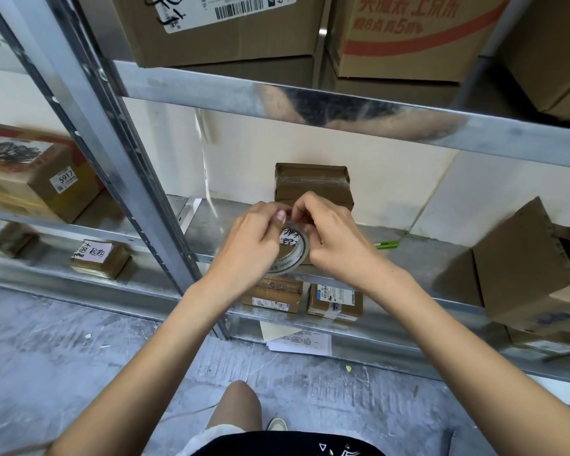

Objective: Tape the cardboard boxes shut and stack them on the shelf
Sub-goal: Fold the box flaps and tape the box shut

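Holding the tape roll in front of the metal shelf, left hand wrapped round its rim, right hand with fingers pinching at the roll's top edge. Taped cardboard box sits on the shelf just behind the roll, against the wall. Open box on the shelf, well right. Green pen near the roll's right.
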Demonstrator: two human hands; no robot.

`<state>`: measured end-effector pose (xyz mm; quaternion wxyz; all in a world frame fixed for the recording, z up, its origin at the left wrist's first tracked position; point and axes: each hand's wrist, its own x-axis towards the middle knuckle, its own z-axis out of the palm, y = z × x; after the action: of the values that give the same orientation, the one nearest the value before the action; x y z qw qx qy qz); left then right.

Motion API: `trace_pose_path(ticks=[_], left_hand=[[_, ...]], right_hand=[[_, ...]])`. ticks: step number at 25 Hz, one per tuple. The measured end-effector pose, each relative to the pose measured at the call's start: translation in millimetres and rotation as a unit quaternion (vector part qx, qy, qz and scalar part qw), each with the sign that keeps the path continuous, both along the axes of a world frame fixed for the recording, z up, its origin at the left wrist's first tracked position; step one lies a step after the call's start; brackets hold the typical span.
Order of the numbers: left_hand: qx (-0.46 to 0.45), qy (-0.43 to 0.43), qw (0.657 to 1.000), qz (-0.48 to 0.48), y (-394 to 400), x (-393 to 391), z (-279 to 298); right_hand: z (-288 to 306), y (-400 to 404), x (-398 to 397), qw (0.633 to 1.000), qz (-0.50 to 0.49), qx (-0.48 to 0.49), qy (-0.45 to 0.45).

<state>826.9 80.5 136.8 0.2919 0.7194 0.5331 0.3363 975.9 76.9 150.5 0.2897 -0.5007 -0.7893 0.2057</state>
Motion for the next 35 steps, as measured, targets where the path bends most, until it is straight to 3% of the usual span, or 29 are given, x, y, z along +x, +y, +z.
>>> trace_pose_path(ticks=[5,12,20,26,35], left_hand=[[-0.012,-0.014,1.000,-0.001,-1.3,0.6,2.3],[-0.064,-0.070,0.996,0.000,3.4,0.0,2.0],[-0.090,-0.027,0.995,-0.037,1.9,4.4,7.2],[-0.088,-0.025,0.995,-0.039,8.1,1.8,5.6],[-0.128,-0.051,0.989,-0.057,6.1,2.9,10.3]], right_hand=[[-4.9,-2.4,-0.7,1.000,0.003,-0.004,0.022],[-15.9,-1.7,-2.7,0.991,-0.010,0.120,0.065],[-5.6,-5.3,-3.4,0.991,0.036,0.130,-0.018],[-7.9,-9.4,-7.0,0.985,0.040,0.166,-0.030],[-9.8,-10.9,0.9,0.993,0.043,0.109,0.012]])
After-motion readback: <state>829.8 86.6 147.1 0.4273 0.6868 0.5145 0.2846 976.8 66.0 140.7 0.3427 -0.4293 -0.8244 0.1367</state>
